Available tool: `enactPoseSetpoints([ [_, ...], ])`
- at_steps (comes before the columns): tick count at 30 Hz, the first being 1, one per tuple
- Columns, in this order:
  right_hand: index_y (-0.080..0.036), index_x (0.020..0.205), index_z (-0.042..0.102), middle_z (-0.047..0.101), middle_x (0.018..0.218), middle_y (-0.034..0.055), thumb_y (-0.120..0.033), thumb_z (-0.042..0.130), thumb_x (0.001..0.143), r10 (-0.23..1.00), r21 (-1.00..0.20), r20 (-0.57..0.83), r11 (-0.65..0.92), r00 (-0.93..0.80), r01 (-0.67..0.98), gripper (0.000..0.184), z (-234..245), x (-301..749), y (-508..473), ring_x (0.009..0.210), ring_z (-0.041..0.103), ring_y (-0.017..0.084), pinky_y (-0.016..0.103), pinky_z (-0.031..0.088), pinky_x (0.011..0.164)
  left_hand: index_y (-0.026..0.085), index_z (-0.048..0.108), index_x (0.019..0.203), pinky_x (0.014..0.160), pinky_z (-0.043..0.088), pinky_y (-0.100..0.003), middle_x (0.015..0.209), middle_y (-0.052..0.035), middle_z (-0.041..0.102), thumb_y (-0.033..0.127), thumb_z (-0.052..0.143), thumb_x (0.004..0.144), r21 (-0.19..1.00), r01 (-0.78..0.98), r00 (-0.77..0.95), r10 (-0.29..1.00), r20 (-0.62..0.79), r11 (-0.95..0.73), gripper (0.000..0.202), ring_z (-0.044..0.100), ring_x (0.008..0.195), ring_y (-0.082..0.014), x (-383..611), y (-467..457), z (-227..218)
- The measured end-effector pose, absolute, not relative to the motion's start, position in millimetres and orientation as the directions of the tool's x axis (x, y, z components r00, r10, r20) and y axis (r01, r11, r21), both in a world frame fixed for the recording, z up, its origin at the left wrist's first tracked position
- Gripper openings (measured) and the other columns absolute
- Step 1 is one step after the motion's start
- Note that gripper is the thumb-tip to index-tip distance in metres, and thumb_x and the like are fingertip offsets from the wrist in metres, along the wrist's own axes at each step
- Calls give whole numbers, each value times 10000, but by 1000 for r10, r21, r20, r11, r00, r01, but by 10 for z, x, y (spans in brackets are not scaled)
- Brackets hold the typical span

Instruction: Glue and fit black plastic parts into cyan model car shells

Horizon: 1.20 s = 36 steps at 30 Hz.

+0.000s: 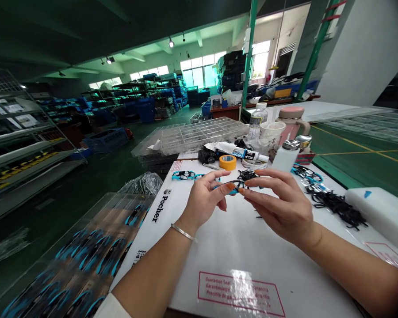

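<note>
Plastic part (pixel 235 185) held by left hand (pixel 205 197), right hand (pixel 280 204), over open board (pixel 239 249).

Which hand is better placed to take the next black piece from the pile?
Likely right: the right hand lies nearer the black pile; the left hand would cross over. Both pinch the small part.

The head camera looks forward and down, close over the left hand (pixel 204 199) and right hand (pixel 283 208).

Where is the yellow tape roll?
Centre of the head view: the yellow tape roll lies just beyond the left hand, before the glue tube.
</note>
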State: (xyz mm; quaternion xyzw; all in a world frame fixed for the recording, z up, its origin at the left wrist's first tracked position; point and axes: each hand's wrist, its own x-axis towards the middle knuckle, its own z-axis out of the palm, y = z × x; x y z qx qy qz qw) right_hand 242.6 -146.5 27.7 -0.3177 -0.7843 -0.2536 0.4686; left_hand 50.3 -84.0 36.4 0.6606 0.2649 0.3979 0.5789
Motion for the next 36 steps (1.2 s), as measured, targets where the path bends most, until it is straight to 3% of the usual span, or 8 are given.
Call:
enactPoseSetpoints([
  [5, -186, 1051, 679, 659, 1030, 87, -9, 632, 854, 235, 114, 900, 685, -366, 720, 269, 300, 2437, -1474, 1071, 569, 284, 463, 522, 868, 147, 592, 1222, 495, 506, -232, 752, -30, 637, 501, 689, 818, 977, -163, 540, 816, 207, -141, 546, 547, 488, -92, 518, -889, 388],
  [13, -150, 1017, 688, 672, 973, 84, 69, 612, 808, 202, 120, 910, 708, -363, 696, 312, 302, 2432, -1481, 1007, 587, 267, 438, 518, 833, 141, 619, 1186, 476, 505, -222, 658, 4, 585, 479, 697, 817, 974, -177, 502, 838, 212, -140, 506, 533, 473, -90, 547, -962, 414],
  [27, -159, 1017, 658, 682, 970, 74, 52, 559, 838, 214, 124, 902, 703, -374, 701, 294, 289, 2445, -1465, 981, 610, 256, 457, 513, 838, 155, 616, 1192, 489, 492, -235, 594, 27, 562, 468, 711, 810, 973, -145, 518, 825, 227, -177, 503, 534, 467, -103, 555, -932, 379],
  [36, -165, 1108, 653, 682, 957, 72, 55, 575, 827, 223, 129, 899, 687, -377, 715, 365, 270, 2449, -1450, 950, 631, 245, 473, 503, 863, 145, 603, 1222, 550, 469, -219, 528, 27, 583, 477, 716, 809, 968, -114, 531, 810, 248, -222, 542, 551, 470, -101, 529, -899, 351],
])
